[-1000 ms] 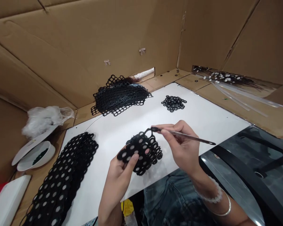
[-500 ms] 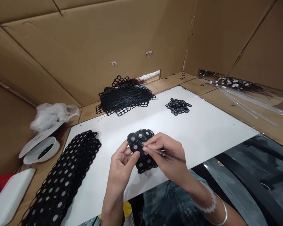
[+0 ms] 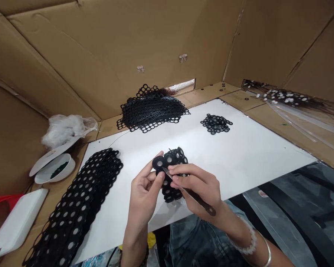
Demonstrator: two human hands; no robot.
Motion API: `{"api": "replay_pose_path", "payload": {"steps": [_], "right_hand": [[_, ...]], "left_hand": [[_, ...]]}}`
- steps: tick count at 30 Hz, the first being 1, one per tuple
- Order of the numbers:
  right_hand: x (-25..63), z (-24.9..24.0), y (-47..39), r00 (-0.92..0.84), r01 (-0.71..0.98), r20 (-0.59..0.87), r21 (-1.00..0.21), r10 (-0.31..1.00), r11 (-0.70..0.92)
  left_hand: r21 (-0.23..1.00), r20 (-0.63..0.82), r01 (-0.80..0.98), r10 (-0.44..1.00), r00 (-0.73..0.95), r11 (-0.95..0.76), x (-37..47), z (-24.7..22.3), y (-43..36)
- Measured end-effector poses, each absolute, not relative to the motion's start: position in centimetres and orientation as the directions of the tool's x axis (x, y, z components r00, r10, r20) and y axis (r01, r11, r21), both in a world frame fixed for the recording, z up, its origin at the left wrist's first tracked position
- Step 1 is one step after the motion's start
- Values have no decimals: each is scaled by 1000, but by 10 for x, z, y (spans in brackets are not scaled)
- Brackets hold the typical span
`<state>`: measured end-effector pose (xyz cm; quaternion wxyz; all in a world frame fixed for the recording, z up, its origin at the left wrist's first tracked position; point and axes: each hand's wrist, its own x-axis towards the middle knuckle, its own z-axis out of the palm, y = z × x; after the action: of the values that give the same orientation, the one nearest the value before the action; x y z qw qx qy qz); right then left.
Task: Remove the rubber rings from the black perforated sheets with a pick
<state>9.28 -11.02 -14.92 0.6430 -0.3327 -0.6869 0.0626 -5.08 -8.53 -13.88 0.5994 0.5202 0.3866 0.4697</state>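
Note:
A piece of black mesh made of joined rings with pale round centres is held up over the white board. Its left edge is pinched between the thumb and fingers of my left hand. My right hand grips a pair of tweezers with a dark, round-ended body. The silver tip of the tweezers points left and meets the mesh close to my left thumb. My right fingers cover part of the mesh's right side.
A long black ring-mesh strip lies at the left. A mesh stack sits at the back, with a pile of loose black rings to its right. A white bowl, plastic bag and white box line the left side.
The tweezers have turned so their broad face shows, tip against the mesh. The mesh is bent and tilted differently in my left hand. The whole view has shifted slightly.

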Motion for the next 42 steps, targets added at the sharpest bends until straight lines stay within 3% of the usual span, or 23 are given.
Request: {"api": "replay_pose_path", "payload": {"steps": [4, 22, 28, 34, 38, 42], "right_hand": [[88, -155, -109, 27, 441, 889, -421, 457, 793], [84, -163, -109, 58, 465, 888, -428, 456, 775], [80, -161, -105, 34, 587, 941, -291, 336, 755], [74, -162, -98, 119, 641, 961, -266, 249, 720], [75, -166, -95, 125, 680, 950, -291, 285, 673], [82, -166, -94, 130, 643, 914, -373, 386, 669]], "left_hand": [[982, 32, -186, 963, 267, 19, -52, -139, -86], [967, -22, -237, 957, 290, 94, -51, -138, -87], [983, 28, -182, 961, 277, 24, -48, -136, -85], [998, 65, -7, 957, 283, -66, -48, -133, -87], [990, 93, 65, 928, 362, -124, -44, -133, -89], [997, 36, 45, 940, 339, -55, -37, -133, -90]]}}
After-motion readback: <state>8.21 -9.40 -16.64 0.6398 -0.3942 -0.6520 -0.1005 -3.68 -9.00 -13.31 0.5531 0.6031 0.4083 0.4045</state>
